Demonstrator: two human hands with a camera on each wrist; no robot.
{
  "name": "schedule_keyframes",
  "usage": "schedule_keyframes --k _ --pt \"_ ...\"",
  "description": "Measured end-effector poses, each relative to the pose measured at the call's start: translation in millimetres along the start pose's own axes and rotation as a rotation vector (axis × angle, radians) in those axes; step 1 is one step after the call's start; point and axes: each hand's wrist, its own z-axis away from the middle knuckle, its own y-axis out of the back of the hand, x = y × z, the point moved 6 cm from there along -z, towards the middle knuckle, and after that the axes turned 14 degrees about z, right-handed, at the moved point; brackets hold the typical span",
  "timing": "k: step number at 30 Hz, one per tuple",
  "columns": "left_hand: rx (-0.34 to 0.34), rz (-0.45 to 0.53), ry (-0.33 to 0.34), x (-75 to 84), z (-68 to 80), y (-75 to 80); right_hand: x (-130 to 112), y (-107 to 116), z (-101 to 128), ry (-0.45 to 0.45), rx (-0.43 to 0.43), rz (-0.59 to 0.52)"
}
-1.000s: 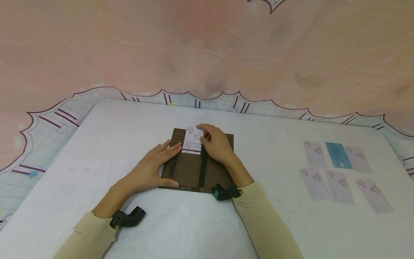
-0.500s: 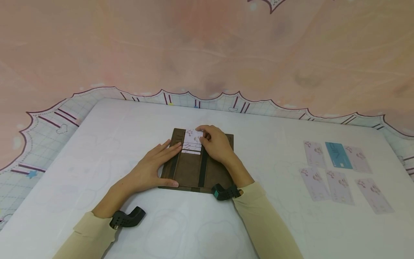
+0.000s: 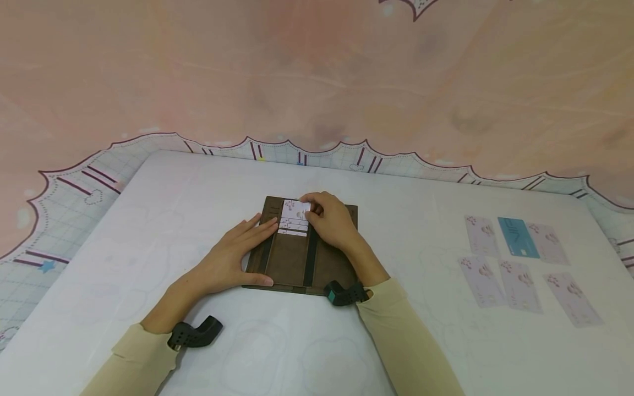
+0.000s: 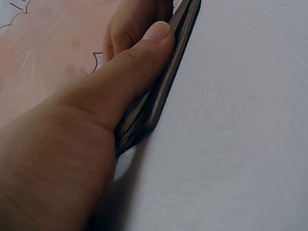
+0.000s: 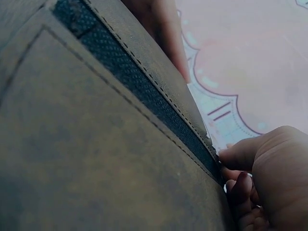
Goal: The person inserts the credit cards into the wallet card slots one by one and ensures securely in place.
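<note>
An open brown wallet (image 3: 292, 258) lies flat on the white table (image 3: 317, 341). Its left panel holds stacked pale cards, and the top pale card (image 3: 293, 209) sticks out of a slot. My right hand (image 3: 327, 220) pinches that card's right edge with curled fingers. My left hand (image 3: 238, 253) lies flat on the wallet's left edge with straight fingers, thumb along the near edge. In the left wrist view the thumb (image 4: 130, 72) presses the wallet's (image 4: 166, 82) edge. The right wrist view shows the wallet's (image 5: 96, 144) leather up close and my curled fingers (image 5: 260, 187) at the right.
Several pale cards (image 3: 515, 275) and one teal card (image 3: 517, 237) lie spread on the table at the right. A pink patterned cloth (image 3: 317, 71) with a scalloped grid border hangs behind the table. Black wrist mounts (image 3: 195, 333) sit on both sleeves.
The top card has slid a little deeper into the wallet's slot under my right hand's fingers. The left hand has not moved.
</note>
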Motion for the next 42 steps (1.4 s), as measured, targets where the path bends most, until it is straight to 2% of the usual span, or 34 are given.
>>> schedule_keyframes --k 11,23,42 --pt "-0.003 0.004 0.007 -0.5 -0.1 -0.8 0.9 0.5 0.8 -0.007 -0.023 -0.024" --pt "0.0 0.01 0.009 -0.3 -0.6 -0.3 -0.5 2.8 2.2 0.033 0.003 -0.029" --pt "-0.007 0.017 0.019 -0.1 -0.2 0.1 -0.5 2.4 2.1 0.044 -0.002 -0.032"
